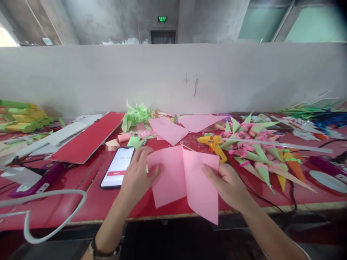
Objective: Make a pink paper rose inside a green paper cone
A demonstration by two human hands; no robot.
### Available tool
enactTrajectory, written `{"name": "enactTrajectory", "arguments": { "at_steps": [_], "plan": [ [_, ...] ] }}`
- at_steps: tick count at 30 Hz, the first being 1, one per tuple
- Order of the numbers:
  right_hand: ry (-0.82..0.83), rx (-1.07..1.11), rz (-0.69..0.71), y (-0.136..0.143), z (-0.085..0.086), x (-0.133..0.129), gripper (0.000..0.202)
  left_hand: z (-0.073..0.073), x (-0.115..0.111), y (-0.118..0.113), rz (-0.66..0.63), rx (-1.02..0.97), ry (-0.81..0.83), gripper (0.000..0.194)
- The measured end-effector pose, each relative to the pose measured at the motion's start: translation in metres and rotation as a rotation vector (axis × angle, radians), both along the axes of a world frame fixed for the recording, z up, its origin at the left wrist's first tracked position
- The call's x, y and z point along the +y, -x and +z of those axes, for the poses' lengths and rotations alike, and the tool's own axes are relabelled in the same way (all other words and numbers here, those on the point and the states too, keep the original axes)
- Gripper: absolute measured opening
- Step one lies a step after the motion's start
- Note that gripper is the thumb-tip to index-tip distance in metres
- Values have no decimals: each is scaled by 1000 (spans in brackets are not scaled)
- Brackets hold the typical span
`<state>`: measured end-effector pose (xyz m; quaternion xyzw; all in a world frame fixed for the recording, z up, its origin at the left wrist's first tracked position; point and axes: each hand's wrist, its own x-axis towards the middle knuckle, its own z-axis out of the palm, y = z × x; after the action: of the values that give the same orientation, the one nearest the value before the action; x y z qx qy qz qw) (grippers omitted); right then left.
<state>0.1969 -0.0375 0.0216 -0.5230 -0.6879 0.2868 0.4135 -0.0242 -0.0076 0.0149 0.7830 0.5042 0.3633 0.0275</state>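
A pink sheet (170, 177) with a crease down its middle is held up over the front edge of the red table. My left hand (141, 168) pinches its left side, the thumb on the face towards me. On the right side, my right hand (226, 180) grips the sheet in the same way, thumb in front and fingers behind. The sheet's lower right corner hangs past the table edge. Just left of my left hand lies a phone (118, 168) showing a timer. More pink pieces (170, 130) lie behind the sheet.
A yellow glue gun (214, 142) with a clear glue stick lies beside a pile of paper cones (255, 144) on the right. Crumpled green paper (138, 115) sits at the back. A red board (89, 137) and a white looped tube (56, 231) are on the left.
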Motion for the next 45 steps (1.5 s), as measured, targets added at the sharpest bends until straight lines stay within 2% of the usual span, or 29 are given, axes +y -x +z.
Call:
{"name": "enactTrajectory", "arguments": {
  "at_steps": [2,4,7,9,14,17,20,26,36,40,45],
  "plan": [
    [-41,-24,78,0,4,0,31,6,3,-10,127,103,-241,40],
    [-99,-38,152,3,6,0,27,14,3,-22,94,196,-325,40],
    [-156,-18,202,7,6,2,23,26,2,-38,-18,222,-216,28],
    [-151,35,169,7,2,2,23,29,3,-44,-35,159,-122,26],
    [-72,210,-119,3,-15,3,29,23,8,-47,8,6,-92,32],
    [-22,258,-219,4,-23,5,33,19,11,-47,12,-15,-118,35],
    [10,287,-222,6,-27,7,35,17,14,-47,27,-21,-130,35],
    [22,310,-205,9,-27,8,37,15,16,-45,141,57,-248,34],
    [-60,173,-252,15,-35,6,38,13,20,-49,138,-53,-194,38],
    [-152,117,-296,18,-39,6,39,11,22,-48,143,-55,-184,39],
    [-160,99,-311,17,-44,7,39,9,24,-46,138,-31,-184,39]
  ]
}}
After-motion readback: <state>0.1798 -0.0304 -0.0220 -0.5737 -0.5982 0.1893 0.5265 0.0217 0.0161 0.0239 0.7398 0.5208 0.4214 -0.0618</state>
